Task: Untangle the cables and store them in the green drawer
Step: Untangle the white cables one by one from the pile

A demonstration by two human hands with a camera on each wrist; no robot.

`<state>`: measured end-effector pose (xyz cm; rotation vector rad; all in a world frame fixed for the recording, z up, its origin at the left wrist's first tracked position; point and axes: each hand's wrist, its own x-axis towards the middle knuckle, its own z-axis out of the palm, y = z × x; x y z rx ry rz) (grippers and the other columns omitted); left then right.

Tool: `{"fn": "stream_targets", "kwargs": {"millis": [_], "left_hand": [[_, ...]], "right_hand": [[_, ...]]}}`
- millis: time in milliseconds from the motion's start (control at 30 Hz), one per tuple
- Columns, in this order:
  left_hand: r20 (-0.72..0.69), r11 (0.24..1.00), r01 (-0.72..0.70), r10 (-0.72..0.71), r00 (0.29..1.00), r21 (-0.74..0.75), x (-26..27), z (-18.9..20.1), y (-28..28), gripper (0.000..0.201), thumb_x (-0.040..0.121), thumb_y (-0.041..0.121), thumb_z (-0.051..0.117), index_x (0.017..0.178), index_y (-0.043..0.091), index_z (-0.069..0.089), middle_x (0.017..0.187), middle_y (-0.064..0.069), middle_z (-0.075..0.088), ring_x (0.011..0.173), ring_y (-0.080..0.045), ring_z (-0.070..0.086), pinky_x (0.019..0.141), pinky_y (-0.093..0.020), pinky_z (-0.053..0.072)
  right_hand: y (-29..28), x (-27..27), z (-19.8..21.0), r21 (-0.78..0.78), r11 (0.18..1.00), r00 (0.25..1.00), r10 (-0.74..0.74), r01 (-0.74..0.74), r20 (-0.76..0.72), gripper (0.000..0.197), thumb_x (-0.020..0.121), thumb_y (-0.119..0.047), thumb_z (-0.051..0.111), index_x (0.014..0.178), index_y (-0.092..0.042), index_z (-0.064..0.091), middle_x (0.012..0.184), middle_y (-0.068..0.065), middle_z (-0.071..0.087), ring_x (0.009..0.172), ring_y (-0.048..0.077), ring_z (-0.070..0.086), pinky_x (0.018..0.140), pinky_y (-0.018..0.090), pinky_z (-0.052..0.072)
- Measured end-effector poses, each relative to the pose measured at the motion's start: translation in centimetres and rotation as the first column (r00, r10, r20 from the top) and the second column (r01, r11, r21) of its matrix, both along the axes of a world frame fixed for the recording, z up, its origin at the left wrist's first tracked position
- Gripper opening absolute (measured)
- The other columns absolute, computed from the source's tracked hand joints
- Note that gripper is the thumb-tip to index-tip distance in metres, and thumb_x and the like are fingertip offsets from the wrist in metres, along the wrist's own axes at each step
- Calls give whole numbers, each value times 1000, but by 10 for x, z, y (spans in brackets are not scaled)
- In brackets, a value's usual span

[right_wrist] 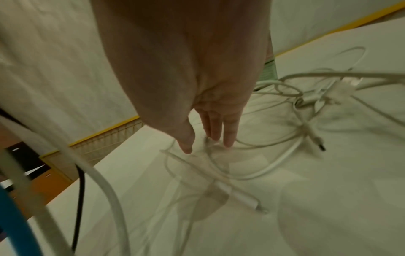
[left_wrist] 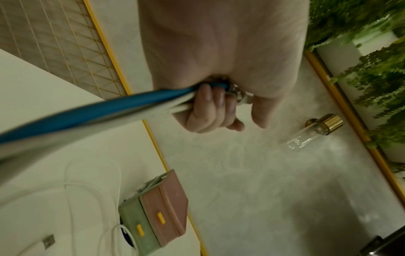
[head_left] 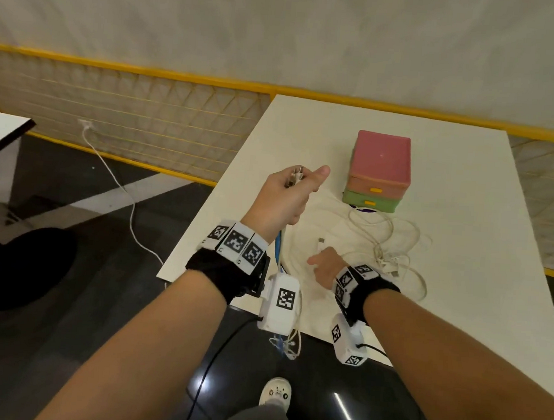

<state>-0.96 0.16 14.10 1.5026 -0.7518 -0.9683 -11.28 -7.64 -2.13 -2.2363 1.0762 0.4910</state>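
Your white table (head_left: 465, 223) carries the drawer stack (head_left: 381, 161) at 12 o'clock, green drawer (head_left: 369, 201) at the bottom, closed. White cable tangle (head_left: 394, 251) lies just below it, toward 3 o'clock. Your left hand (head_left: 286, 194) is raised at 10 o'clock, fist gripping the blue cable (left_wrist: 98, 110) and white cables, plugs sticking out the top. Your right hand (head_left: 325, 267) has fingers straight (right_wrist: 215, 128), tips on a loose white cable (right_wrist: 219, 181).

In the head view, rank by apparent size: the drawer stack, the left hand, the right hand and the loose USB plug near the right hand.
1. Drawer stack, clearly largest.
2. Left hand, gripping cable ends.
3. Right hand; it looks smaller partly because it is foreshortened, so this is not its true size.
4. USB plug, smallest.
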Motion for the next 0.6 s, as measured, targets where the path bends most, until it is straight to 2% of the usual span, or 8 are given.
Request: {"fn": "stream_targets", "kwargs": {"millis": [100, 200, 267, 300, 333, 367, 467, 600], "left_hand": [[-14, 1000, -14, 15, 1000, 13, 6, -6, 0, 34, 93, 34, 64, 69, 17, 46, 52, 5, 25, 44, -12, 18, 41, -21, 16], [-20, 999, -33, 34, 999, 24, 13, -13, 1, 33, 92, 32, 64, 69, 17, 48, 54, 3, 25, 45, -13, 18, 42, -21, 16], [-29, 998, -52, 53, 998, 24, 16, -18, 1, 30, 92, 30, 65, 71, 16, 49, 55, 2, 25, 46, -14, 18, 42, -22, 16], [-38, 998, -63, 64, 997, 20, 18, -20, 2, 28, 92, 29, 65, 73, 16, 50, 55, 2, 25, 46, -14, 19, 42, -22, 17], [-49, 997, -76, 77, 996, 14, 20, -21, 1, 26, 92, 28, 65, 75, 15, 50, 55, 3, 26, 45, -13, 19, 42, -22, 17], [-57, 996, -93, 93, 994, 11, 21, -23, 0, 25, 92, 28, 65, 77, 15, 51, 54, 3, 26, 44, -13, 19, 41, -22, 17], [-38, 987, -162, 162, 986, 22, 22, -27, -5, 25, 93, 31, 63, 76, 16, 54, 52, 3, 28, 41, -11, 22, 39, -20, 21], [-7, 984, -176, 176, 984, 20, 8, -28, -20, 23, 95, 36, 58, 101, 16, 67, 51, 7, 35, 39, -8, 30, 39, -18, 26]], "right_hand": [[3, 7, -7, -60, 998, 999, -23, 21, -30, 40, 93, -18, 46, 132, -8, 47, 143, 20, 32, 130, 37, 36, 107, 42, 33], [7, 15, -13, -147, 988, 995, -50, 36, -92, 42, 95, -24, 43, 135, -9, 40, 144, 12, 23, 128, 30, 33, 108, 33, 30], [4, 17, -15, -130, 987, 995, -89, 94, 48, 41, 93, -19, 46, 132, -7, 39, 137, 8, 28, 120, 25, 41, 99, 27, 37], [2, 15, -15, -88, 984, 974, -136, 154, 180, 37, 92, -12, 46, 128, -7, 40, 126, 6, 37, 108, 21, 47, 86, 25, 43], [-1, 12, -12, -17, 964, 909, -243, 264, 339, 31, 91, -4, 45, 122, -7, 43, 110, 2, 44, 92, 15, 51, 71, 24, 45], [-3, 8, -8, 79, 915, 776, -379, 395, 505, 26, 90, 3, 44, 114, -7, 49, 98, -2, 47, 78, 8, 51, 62, 23, 42], [-5, -5, 19, 206, 852, 471, -449, 481, 759, 27, 87, 14, 49, 101, -4, 62, 99, -4, 51, 80, 9, 57, 67, 9, 47], [-1, -25, 67, 328, 851, 247, -450, 410, 858, 18, 88, 2, 58, 90, -15, 55, 93, -2, 62, 83, 8, 68, 73, 15, 53]]}}
